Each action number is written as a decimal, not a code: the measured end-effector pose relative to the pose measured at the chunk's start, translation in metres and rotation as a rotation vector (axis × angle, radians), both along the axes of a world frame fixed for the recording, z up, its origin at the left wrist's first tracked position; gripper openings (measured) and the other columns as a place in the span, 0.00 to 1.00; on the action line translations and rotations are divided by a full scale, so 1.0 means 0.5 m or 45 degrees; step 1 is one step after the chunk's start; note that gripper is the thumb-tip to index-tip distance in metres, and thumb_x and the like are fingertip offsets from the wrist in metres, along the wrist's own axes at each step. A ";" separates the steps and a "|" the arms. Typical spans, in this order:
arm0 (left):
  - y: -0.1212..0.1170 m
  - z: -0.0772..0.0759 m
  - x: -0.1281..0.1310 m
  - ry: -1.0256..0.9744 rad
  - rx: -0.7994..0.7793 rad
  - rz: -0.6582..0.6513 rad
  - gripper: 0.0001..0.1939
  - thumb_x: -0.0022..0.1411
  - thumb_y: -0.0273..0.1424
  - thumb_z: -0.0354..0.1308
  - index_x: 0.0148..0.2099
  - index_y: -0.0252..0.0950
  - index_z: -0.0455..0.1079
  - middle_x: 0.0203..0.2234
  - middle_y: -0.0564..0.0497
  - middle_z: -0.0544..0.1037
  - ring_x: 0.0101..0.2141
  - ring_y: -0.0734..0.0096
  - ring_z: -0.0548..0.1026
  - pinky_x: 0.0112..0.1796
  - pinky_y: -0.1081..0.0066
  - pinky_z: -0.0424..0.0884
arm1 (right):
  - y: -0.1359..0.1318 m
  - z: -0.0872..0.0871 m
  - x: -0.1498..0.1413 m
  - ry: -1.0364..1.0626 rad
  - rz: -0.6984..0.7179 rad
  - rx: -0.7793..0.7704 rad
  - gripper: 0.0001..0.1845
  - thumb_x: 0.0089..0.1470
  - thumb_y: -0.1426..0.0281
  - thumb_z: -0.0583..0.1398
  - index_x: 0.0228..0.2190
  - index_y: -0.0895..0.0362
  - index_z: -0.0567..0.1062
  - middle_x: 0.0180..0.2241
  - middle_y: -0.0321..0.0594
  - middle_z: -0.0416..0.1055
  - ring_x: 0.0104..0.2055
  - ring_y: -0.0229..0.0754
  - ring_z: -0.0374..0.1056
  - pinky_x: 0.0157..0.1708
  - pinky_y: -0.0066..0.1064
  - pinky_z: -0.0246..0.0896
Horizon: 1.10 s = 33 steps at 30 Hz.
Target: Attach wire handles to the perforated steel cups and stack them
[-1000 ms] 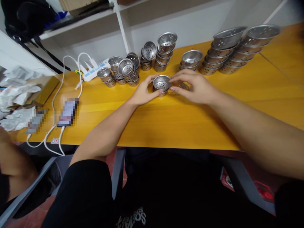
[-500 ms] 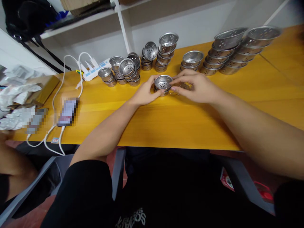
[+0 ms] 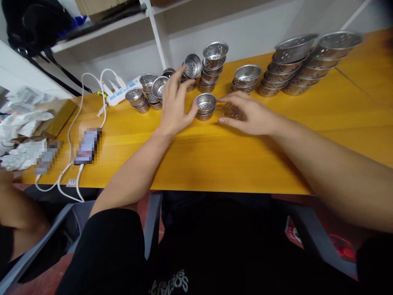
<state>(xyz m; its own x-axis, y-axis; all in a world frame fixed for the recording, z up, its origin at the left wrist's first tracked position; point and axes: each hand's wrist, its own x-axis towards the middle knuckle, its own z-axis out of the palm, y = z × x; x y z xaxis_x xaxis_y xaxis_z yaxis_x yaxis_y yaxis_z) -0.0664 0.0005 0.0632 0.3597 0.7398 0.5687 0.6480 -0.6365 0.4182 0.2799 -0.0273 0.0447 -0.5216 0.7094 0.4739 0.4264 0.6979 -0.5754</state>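
Note:
A short stack of perforated metal cups point(image 3: 205, 107) stands upright on the table between my hands. My left hand point(image 3: 175, 107) is open at its left, fingers spread and raised, with the thumb close to the rim; whether it touches I cannot tell. My right hand point(image 3: 252, 115) is also open, thumb and forefinger apart, just right of the stack. Some thin wire pieces point(image 3: 229, 111) lie beneath its fingers, partly hidden. Behind my left hand, several more cups point(image 3: 159, 87) are partly covered by its fingers.
Along the back stand other stacks of perforated cups point(image 3: 215, 55), with taller leaning stacks point(image 3: 322, 61) at right. At left are a power strip point(image 3: 124, 92), white cables, a phone point(image 3: 88, 146) and plastic bags point(image 3: 23, 123). Another person's arm point(image 3: 23, 213) shows at lower left.
My left hand has let go of the cup stack and moved up and left, its fingers spreading. My right fingers have drawn slightly away from the rim.

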 end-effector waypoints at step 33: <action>0.073 0.004 -0.096 0.010 -0.115 0.528 0.29 0.77 0.66 0.68 0.60 0.49 0.82 0.77 0.34 0.79 0.89 0.17 0.62 0.92 0.12 0.42 | 0.013 -0.004 0.014 -0.101 0.013 0.037 0.45 0.76 0.25 0.65 0.71 0.44 0.89 0.61 0.59 0.89 0.63 0.77 0.86 0.69 0.82 0.84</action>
<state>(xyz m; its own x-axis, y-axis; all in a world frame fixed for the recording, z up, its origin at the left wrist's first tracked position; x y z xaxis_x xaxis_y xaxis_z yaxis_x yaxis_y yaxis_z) -0.1142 0.0372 0.0654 0.0247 0.8694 0.4934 0.8449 -0.2819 0.4545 0.2870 -0.0206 0.0429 -0.5657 0.6904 0.4508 0.4625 0.7183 -0.5197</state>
